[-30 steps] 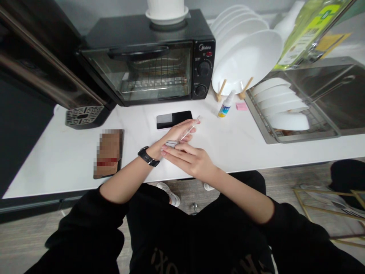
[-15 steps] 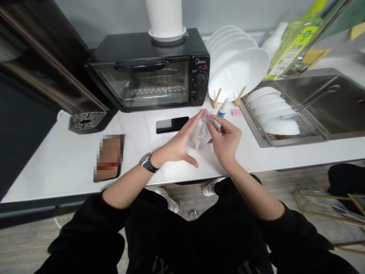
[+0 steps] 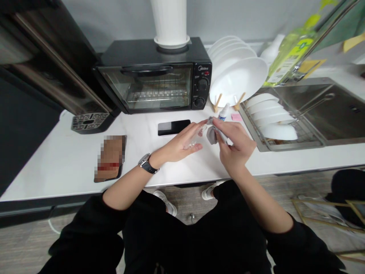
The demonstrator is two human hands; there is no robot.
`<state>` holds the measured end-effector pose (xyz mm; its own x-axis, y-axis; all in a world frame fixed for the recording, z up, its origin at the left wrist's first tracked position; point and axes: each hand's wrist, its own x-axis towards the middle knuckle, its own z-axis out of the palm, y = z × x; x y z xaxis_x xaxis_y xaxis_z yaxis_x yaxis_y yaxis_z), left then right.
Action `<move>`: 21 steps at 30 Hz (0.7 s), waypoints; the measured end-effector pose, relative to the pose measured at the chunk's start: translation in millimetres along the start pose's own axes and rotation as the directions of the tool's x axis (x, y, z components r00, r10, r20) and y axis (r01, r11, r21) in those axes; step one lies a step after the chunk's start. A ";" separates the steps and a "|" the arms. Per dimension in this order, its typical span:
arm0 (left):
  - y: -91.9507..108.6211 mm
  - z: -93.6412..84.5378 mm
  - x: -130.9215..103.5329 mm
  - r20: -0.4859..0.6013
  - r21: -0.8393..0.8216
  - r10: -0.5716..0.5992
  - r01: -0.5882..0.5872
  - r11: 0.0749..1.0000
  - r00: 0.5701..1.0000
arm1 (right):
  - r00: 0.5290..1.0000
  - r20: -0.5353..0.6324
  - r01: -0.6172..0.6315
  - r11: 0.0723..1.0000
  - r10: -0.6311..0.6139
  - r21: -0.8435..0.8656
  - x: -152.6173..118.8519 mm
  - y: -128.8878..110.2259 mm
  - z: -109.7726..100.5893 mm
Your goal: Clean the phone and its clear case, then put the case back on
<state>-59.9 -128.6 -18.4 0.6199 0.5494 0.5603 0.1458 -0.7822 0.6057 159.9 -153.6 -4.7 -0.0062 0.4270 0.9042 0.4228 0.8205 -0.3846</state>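
Observation:
My left hand point(image 3: 184, 142), with a watch on its wrist, holds a clear see-through plastic piece point(image 3: 191, 143) between thumb and fingers. Its exact kind I cannot make out. In my right hand point(image 3: 236, 146) is a grey cloth point(image 3: 211, 136), pinched against the upper end of the clear piece near my left fingertips. Both hands are above the white counter point(image 3: 182, 171). Just behind them stands a small white spray bottle point(image 3: 224, 112) with a blue label. A black phone point(image 3: 173, 128) lies flat beyond my left hand.
A second phone point(image 3: 110, 158), its face pixelated, lies to the left. Behind stand a black toaster oven point(image 3: 154, 53) and a rack of white plates point(image 3: 239, 82). A pink note point(image 3: 236, 117) lies near the sink point(image 3: 330, 114), where bowls point(image 3: 278, 131) sit in a wire basket.
My right hand has shifted right and slightly down, and the grey cloth now shows clearly. My left thumb has closed up toward the fingers on the clear piece. The view has tilted slightly.

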 end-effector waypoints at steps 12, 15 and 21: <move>-9.5 5.0 -4.9 0.008 -0.147 0.025 -0.023 0.989 1.000 | 0.959 0.186 0.211 0.977 -0.213 0.026 -14.4 -18.9 10.0; -8.1 4.3 -5.4 0.017 -0.189 -0.048 0.050 0.981 0.999 | 0.943 0.179 0.281 0.959 -0.279 0.015 -15.4 -28.6 13.1; -15.9 4.3 -9.3 -0.014 -0.175 -0.001 -0.001 0.985 1.000 | 0.940 0.220 0.265 0.964 -0.260 0.008 -12.7 -15.7 12.5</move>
<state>-64.7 -122.5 -35.6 0.6090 0.5544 0.5672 0.0080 -0.7194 0.6946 142.0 -167.2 -12.5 -0.3156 0.2717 0.9092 0.3984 0.9075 -0.1329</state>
